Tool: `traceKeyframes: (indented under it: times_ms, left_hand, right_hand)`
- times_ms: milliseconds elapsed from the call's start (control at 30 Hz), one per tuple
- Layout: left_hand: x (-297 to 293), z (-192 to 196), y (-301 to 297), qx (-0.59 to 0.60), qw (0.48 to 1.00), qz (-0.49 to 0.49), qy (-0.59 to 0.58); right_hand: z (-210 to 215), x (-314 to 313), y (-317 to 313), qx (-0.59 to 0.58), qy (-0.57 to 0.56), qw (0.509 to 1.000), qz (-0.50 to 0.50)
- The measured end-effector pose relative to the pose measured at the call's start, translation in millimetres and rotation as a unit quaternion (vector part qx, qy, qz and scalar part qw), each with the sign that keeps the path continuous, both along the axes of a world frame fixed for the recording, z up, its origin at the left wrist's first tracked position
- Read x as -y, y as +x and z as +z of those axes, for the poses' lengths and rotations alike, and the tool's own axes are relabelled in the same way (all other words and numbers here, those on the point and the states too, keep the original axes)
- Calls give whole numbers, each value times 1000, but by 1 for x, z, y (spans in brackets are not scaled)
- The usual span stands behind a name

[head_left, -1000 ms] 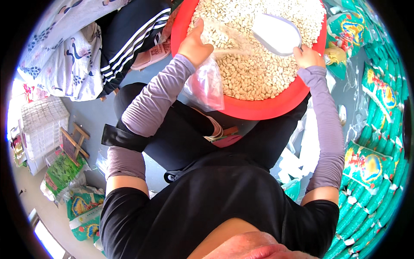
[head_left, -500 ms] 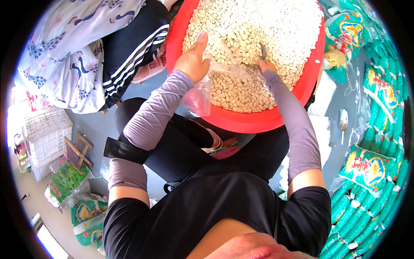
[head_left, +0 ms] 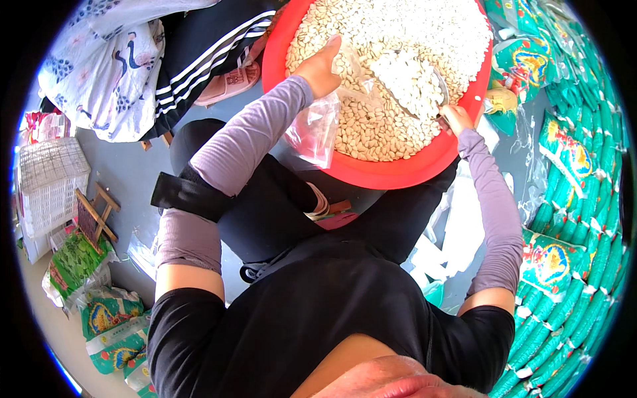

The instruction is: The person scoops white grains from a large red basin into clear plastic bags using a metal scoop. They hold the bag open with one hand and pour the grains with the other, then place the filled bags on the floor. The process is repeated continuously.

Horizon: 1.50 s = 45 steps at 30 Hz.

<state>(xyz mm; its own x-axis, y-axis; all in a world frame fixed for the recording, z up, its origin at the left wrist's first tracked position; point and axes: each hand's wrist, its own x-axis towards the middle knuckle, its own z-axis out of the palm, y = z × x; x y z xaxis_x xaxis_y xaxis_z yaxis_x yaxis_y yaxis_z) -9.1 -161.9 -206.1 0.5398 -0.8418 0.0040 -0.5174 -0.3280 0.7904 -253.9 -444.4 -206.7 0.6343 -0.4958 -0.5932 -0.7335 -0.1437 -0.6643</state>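
Note:
A wide red basin [head_left: 391,178] full of pale seeds [head_left: 371,136] stands in front of my knees. My left hand [head_left: 320,68] is closed on a clear plastic bag [head_left: 314,132], which hangs over the basin's left rim with its upper part above the seeds. At the basin's right side, my right hand [head_left: 458,119] grips the handle of a rounded metal scoop [head_left: 441,86]. The scoop is heaped with pale seeds, and its far edge points toward the bag. Part of the scoop's rim is hidden by the heap.
Stacked green printed packages [head_left: 570,272] fill the right side. Another person's striped trouser leg [head_left: 212,63] and pink sandal [head_left: 232,85] are at the far left. A white basket [head_left: 53,189] and small wooden stool [head_left: 96,215] stand on the left floor.
My right hand has drawn right and nearer, bringing the scoop up heaped with seeds. The left hand, still on the bag, has shifted slightly right and farther off.

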Motion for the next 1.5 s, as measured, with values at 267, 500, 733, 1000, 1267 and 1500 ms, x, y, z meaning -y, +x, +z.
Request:
traceKeyframes:
  times_ms: [267, 500, 733, 1000, 1267, 1500]
  left_hand:
    - [9, -56, 15, -153, 984, -59, -65]
    - [2, -15, 8, -118, 991, -53, -31]
    - [-3, 10, 3, -193, 975, 97, -41]
    - [-2, 3, 10, -236, 964, 106, -61]
    - [1, -6, 15, -305, 935, 123, -134]
    - [-41, 50, 6, -413, 889, 105, -169]
  right_hand:
    - [35, -57, 59, -68, 18, 990, 120]
    - [31, -73, 123, -76, -76, 985, 138]
    - [68, -153, 149, -106, -440, 758, 469]
    - [56, -118, 98, -52, -415, 871, 258]
    - [-8, -63, 53, 36, 114, 990, -69]
    - [-1, -22, -11, -9, 69, 993, -91]
